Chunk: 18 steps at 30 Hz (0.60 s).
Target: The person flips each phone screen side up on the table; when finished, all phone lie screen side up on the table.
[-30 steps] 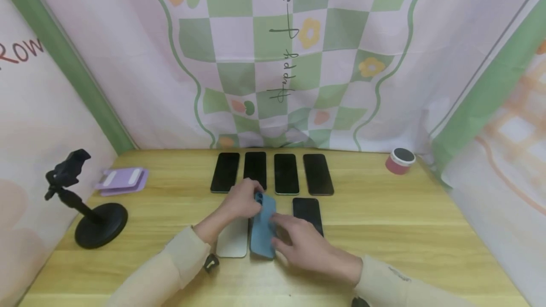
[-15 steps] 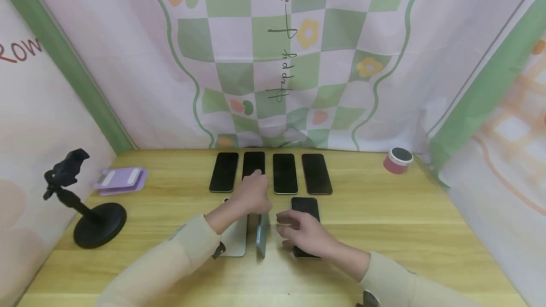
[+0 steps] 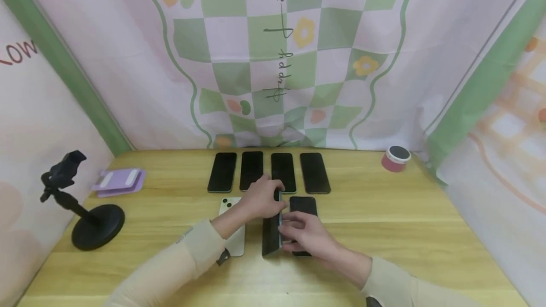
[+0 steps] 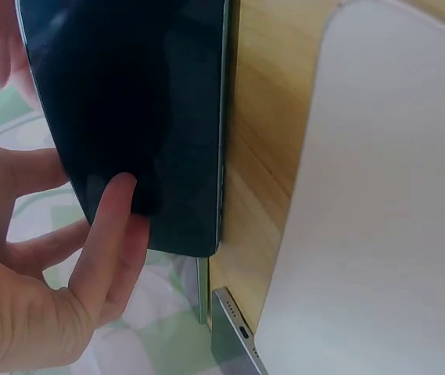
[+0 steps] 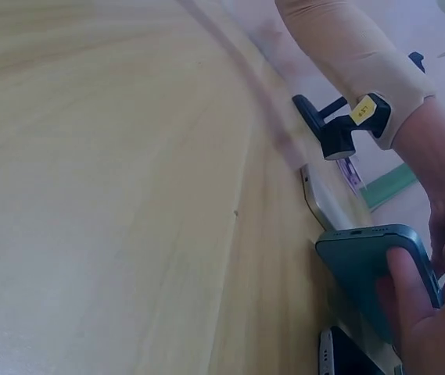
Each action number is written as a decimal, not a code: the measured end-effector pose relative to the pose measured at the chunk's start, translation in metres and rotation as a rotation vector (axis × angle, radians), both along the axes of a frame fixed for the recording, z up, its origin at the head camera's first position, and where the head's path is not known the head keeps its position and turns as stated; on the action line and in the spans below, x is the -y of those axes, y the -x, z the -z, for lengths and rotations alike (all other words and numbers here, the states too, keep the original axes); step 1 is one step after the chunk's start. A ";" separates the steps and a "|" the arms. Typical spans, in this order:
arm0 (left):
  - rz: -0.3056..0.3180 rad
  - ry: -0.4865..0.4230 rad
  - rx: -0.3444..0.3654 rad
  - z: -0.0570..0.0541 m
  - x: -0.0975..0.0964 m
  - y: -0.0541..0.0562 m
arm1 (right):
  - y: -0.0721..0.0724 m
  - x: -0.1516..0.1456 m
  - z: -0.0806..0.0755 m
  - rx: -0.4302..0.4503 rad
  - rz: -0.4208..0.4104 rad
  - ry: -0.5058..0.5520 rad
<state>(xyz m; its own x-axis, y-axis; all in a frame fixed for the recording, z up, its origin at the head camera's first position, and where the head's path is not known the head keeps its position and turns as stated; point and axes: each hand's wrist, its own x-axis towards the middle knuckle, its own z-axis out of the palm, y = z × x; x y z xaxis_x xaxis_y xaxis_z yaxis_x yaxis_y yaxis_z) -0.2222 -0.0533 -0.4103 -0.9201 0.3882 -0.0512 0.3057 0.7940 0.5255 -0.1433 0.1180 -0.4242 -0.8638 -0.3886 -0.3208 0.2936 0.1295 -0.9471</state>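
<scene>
A phone with a blue back [image 5: 363, 273] stands tilted on its long edge at the near middle of the table, its black screen [image 3: 270, 238] turned left. My left hand [image 3: 261, 198] grips its far end, with fingertips [image 4: 122, 195] on the screen in the left wrist view. My right hand [image 3: 310, 235] is at the other side, where its thumb [image 5: 411, 285] lies on the blue back. Left of the held phone lies a white-backed phone [image 3: 237, 243], face down and partly behind my left forearm. Another phone, dark screen up [image 3: 304, 205], lies partly under my right hand.
Several dark-screened phones lie in a row behind the hands, including a leftmost one [image 3: 222, 172] and a rightmost one [image 3: 315, 173]. A black stand [image 3: 98, 227] and a purple folding holder [image 3: 119, 182] are at left. A pink-and-white round jar [image 3: 395, 159] stands back right.
The phone in my left hand has turned from blue back up, through upright on edge, to screen facing left, shifting slightly right. My right hand came off it, then touched its back again.
</scene>
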 end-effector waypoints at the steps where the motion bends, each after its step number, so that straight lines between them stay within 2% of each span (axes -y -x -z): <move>1: -0.003 -0.003 -0.007 0.001 -0.001 0.000 | 0.000 0.000 0.000 -0.004 0.012 -0.012; 9: -0.060 0.005 -0.013 0.005 -0.009 -0.004 | 0.000 -0.001 0.005 -0.062 0.091 -0.067; 15: -0.026 -0.012 -0.032 0.010 -0.001 -0.007 | 0.002 0.000 0.008 -0.086 0.100 -0.093; 18: -0.004 0.030 -0.025 0.014 0.007 -0.010 | 0.004 0.000 0.010 -0.090 0.113 -0.119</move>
<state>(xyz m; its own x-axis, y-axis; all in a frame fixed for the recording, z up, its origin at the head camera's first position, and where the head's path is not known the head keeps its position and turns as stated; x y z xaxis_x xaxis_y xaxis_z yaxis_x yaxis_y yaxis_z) -0.2125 -0.0605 -0.4247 -0.9228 0.3832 -0.0395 0.3155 0.8106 0.4933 -0.1470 0.1180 -0.4341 -0.9268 -0.2519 -0.2784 0.2276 0.2130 -0.9502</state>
